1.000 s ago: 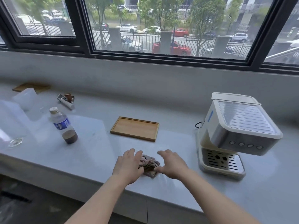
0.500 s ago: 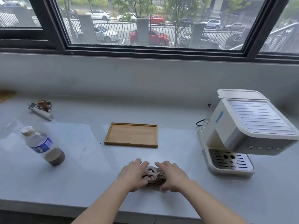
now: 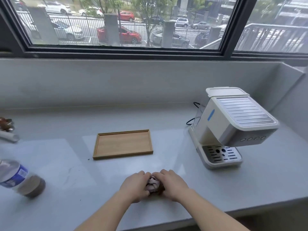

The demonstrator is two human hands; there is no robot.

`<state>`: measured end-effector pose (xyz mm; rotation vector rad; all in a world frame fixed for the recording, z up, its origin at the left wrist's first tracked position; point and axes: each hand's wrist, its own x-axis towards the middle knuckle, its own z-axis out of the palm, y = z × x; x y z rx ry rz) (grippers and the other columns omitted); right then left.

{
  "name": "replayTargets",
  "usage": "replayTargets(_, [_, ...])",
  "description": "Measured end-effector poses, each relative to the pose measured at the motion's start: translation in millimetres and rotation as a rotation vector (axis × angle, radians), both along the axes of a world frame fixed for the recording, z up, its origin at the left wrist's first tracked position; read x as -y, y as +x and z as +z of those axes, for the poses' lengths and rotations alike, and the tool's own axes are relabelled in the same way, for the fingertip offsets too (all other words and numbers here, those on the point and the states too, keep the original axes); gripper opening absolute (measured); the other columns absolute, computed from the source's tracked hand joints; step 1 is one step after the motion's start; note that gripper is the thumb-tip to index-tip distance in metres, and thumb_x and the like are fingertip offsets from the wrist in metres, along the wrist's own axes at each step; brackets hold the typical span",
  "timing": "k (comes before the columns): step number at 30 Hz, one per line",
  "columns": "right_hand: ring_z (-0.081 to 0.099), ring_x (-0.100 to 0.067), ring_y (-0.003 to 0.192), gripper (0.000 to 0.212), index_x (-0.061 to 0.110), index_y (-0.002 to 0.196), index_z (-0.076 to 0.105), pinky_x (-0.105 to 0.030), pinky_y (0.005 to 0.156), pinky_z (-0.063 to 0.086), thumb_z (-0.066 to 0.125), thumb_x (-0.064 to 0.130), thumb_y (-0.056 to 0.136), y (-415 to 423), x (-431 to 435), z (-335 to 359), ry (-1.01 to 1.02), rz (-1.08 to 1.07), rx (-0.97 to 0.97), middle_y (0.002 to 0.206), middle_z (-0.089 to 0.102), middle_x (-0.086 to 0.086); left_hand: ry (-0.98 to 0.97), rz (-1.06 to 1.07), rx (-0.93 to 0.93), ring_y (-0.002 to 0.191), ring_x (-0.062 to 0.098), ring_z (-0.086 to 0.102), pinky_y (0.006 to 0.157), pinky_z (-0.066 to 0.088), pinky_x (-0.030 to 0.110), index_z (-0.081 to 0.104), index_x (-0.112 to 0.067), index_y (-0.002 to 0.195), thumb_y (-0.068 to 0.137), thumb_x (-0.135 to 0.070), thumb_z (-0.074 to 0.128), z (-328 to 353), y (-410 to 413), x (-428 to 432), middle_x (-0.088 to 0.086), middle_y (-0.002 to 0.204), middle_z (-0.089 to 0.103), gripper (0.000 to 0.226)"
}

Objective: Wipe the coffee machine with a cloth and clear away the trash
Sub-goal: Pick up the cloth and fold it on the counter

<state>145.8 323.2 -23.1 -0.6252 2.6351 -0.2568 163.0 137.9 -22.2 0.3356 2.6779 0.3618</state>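
A crumpled brown and pink cloth lies on the pale counter near its front edge, bunched between my two hands. My left hand presses on it from the left and my right hand from the right, fingers curled over it, so most of it is hidden. The cream and silver coffee machine stands to the right, a good arm's reach from my hands, its drip tray facing me.
An empty wooden tray lies behind my hands. A plastic bottle with dark liquid sits at the left edge. Small wrappers and a white tube lie at the far left. A black cable runs behind the machine. A window wall backs the counter.
My hands have drawn closer together, gathering the cloth into a tighter bunch. The view has swung right, sliding the bottle and the far-left clutter toward the frame edge.
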Motion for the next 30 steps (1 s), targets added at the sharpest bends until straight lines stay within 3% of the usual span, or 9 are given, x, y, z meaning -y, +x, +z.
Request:
replayTargets(5, [0.056, -0.031, 0.094, 0.025, 0.022, 0.1, 0.05, -0.034, 0.066, 0.035, 0.055, 0.011, 0.078, -14.9, 0.5, 2.7, 0.003, 0.096, -0.033, 0.102, 0.055, -0.006, 0.057, 0.068, 0.038, 0.089, 0.024, 0.058, 0.074, 0.05, 0.038, 0.055, -0.02, 0.1, 0.075, -0.019, 0.054, -3.7, -10.3, -0.6, 0.001, 0.096, 0.059, 0.025])
replayTargets(9, [0.058, -0.034, 0.083, 0.017, 0.019, 0.09, 0.049, -0.034, 0.061, 0.033, 0.056, 0.013, 0.075, -23.8, 2.6, 4.8, 0.012, 0.159, -0.034, 0.092, 0.059, -0.011, 0.101, 0.111, 0.026, 0.093, 0.023, 0.06, 0.074, 0.048, 0.034, 0.064, -0.02, 0.104, 0.073, -0.015, 0.055, -2.2, -16.0, 0.7, 0.003, 0.098, 0.067, 0.033])
replayTargets(20, [0.049, -0.025, 0.072, 0.017, 0.022, 0.083, 0.051, -0.033, 0.057, 0.037, 0.055, 0.016, 0.068, -58.8, 18.1, 23.8, -0.056, 0.158, -0.072, 0.081, 0.062, -0.003, 0.213, 0.251, -0.056, 0.088, 0.02, 0.06, 0.071, 0.054, 0.036, 0.067, -0.025, 0.101, 0.071, -0.016, 0.055, 22.5, -26.8, 23.2, -0.002, 0.096, 0.069, 0.034])
replayTargets(22, [0.051, -0.024, 0.074, 0.019, 0.022, 0.085, 0.052, -0.033, 0.058, 0.04, 0.055, 0.016, 0.067, -64.5, 23.6, 27.8, -0.078, 0.147, -0.08, 0.082, 0.062, -0.001, 0.224, 0.263, -0.075, 0.083, 0.018, 0.059, 0.063, 0.05, 0.031, 0.067, -0.027, 0.103, 0.071, -0.016, 0.055, 29.4, -29.9, 28.6, -0.003, 0.095, 0.07, 0.036])
replayTargets(27, [0.057, -0.024, 0.081, 0.021, 0.026, 0.087, 0.054, -0.027, 0.058, 0.037, 0.056, 0.016, 0.068, -73.1, 36.4, 41.4, -0.134, 0.134, -0.078, 0.084, 0.064, 0.001, 0.237, 0.291, -0.101, 0.082, 0.017, 0.062, 0.071, 0.055, 0.035, 0.068, -0.029, 0.099, 0.071, -0.015, 0.056, 41.6, -36.2, 40.3, -0.006, 0.093, 0.071, 0.034])
replayTargets(30, [0.059, -0.024, 0.08, 0.029, 0.026, 0.093, 0.058, -0.026, 0.056, 0.04, 0.057, 0.015, 0.066, -79.0, 39.1, 48.1, -0.164, 0.111, -0.038, 0.085, 0.065, -0.001, 0.264, 0.325, -0.096, 0.082, 0.017, 0.062, 0.068, 0.054, 0.032, 0.068, -0.029, 0.102, 0.073, -0.016, 0.058, 43.7, -40.2, 46.4, -0.006, 0.097, 0.071, 0.033])
